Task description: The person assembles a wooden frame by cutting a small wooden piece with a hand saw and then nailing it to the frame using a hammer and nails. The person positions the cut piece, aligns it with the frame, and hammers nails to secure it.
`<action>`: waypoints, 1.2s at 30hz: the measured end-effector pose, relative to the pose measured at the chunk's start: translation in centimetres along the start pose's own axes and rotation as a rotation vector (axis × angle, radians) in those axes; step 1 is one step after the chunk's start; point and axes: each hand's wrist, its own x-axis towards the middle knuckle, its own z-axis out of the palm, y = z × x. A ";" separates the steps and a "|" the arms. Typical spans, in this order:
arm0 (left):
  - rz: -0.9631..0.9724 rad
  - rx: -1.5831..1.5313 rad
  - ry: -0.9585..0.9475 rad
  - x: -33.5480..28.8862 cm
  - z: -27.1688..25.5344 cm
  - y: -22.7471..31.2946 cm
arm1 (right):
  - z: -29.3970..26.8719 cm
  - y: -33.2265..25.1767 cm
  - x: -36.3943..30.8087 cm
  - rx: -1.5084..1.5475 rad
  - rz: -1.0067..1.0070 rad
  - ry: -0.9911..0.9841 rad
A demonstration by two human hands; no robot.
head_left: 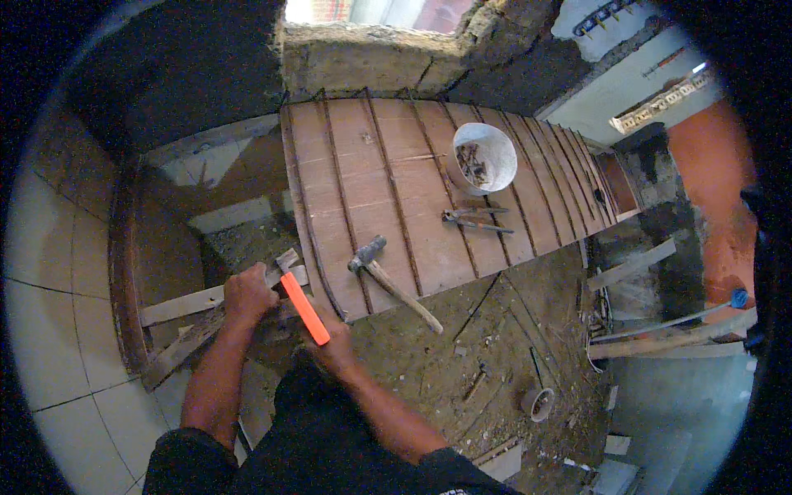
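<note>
My right hand [332, 345] is closed around a tool with a bright orange handle [304, 309]. A pale, short piece at the tool's far end is too unclear to name. Just left of it, my left hand [248, 294] is closed in a fist over a wooden strip [183, 306]; what its fingers grip is hidden. Both hands are at the left end of a plywood panel [355, 177] crossed by several thin rusty bars. On the panel, near its front edge, lies a hammer [400, 293] with a wooden handle. Pincers [478, 219] lie farther right.
A white bucket [500, 161] with scraps inside stands on the panel. Rubble covers the floor [429, 388] below, with a small pot [538, 403] on it. Wooden boards [631, 266] lean at the right. A tiled wall [49, 330] rises at the left, and a rough-edged opening [375, 49] is behind.
</note>
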 end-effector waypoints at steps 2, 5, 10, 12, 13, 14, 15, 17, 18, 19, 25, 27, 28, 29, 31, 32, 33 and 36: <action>-0.049 -0.033 -0.047 -0.3 -0.4 0.0 | -1.5 -0.8 -0.8 -0.081 0.053 -0.119; 0.035 -0.103 0.049 -0.4 -0.8 0.1 | -8.0 -5.2 -4.6 0.007 0.069 -0.149; 0.038 -0.058 0.059 -1.0 0.0 0.1 | -15.7 -14.5 -8.9 -0.166 0.221 -0.262; 0.073 0.009 0.158 -1.1 0.5 0.0 | -14.1 -14.5 -5.7 -0.260 0.075 -0.243; 0.056 -0.016 0.146 -1.1 0.5 0.1 | -12.4 -13.3 -3.1 -0.214 0.182 -0.310; 0.060 -0.042 0.123 -1.1 0.7 0.0 | -10.3 -11.5 -0.4 -0.233 0.327 -0.341; 0.084 -0.062 0.141 -1.1 0.7 0.2 | -8.5 -9.6 1.8 -0.194 0.310 -0.337; 0.049 -0.030 0.174 -1.3 0.4 0.1 | -5.5 -6.3 3.9 -0.178 0.248 -0.332; 0.048 -0.025 0.193 -1.2 0.3 0.2 | -4.9 -5.0 4.2 -0.129 0.085 -0.267; 0.036 -0.065 0.150 -1.3 0.2 0.3 | -4.2 -4.2 3.5 -0.167 0.144 -0.273; -0.068 -0.089 0.010 -0.3 -1.2 0.3 | -0.9 -3.1 0.5 -0.063 0.079 -0.026; -0.093 -0.072 -0.036 -0.6 -1.4 0.5 | -2.3 -4.4 -0.4 -0.103 0.068 -0.080; -0.101 -0.108 -0.011 -0.7 -1.4 0.6 | -3.9 -5.3 -0.7 -0.143 0.031 -0.090; -0.104 -0.132 -0.011 -0.7 -1.3 0.6 | -6.1 -6.9 -2.3 -0.202 0.171 -0.160; -0.076 -0.155 0.002 -0.8 -0.7 0.5 | -11.1 -10.7 -5.0 -0.111 0.173 -0.171; -0.044 -0.130 0.019 -0.9 -0.3 0.4 | -13.2 -12.9 -6.5 -0.132 0.223 -0.202; 0.002 -0.109 0.077 -0.7 0.0 0.2 | -14.8 -14.6 -7.0 -0.146 0.216 -0.238; 0.044 -0.075 0.172 -0.9 1.3 -0.3 | -15.1 -16.0 -4.8 -0.207 0.452 -0.317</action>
